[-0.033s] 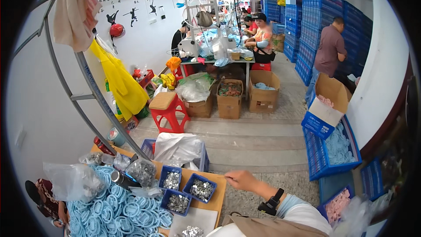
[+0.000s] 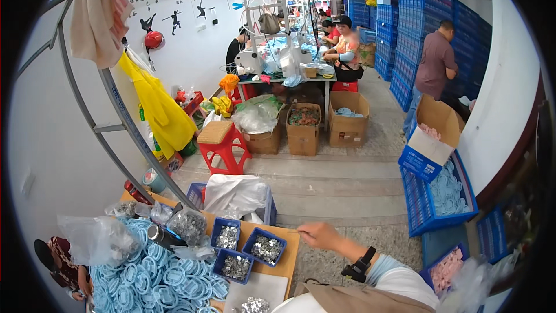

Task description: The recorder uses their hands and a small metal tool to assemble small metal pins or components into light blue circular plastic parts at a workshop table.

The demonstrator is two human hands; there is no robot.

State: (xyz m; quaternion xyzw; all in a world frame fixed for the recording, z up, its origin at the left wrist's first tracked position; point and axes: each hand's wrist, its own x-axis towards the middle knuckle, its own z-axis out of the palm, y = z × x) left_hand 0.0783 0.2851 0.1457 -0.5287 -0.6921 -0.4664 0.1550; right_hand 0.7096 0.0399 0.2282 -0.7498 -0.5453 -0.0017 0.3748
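The right hand (image 2: 319,236) was just beside the wooden counter (image 2: 292,255), fingers curled, though whether they gripped anything was unclear. Nearby, three blue plastic bins (image 2: 282,249) of silvery metal pieces (image 2: 266,248) stood on it.

White wall (image 2: 197,61), grey floor (image 2: 336,175), red stool (image 2: 225,146)

you are wearing a black wristband (image 2: 364,262) and seeing pale-blue loops (image 2: 174,277), dark-blue trays (image 2: 229,279), silvery pieces (image 2: 267,249) and a red stool (image 2: 222,150).
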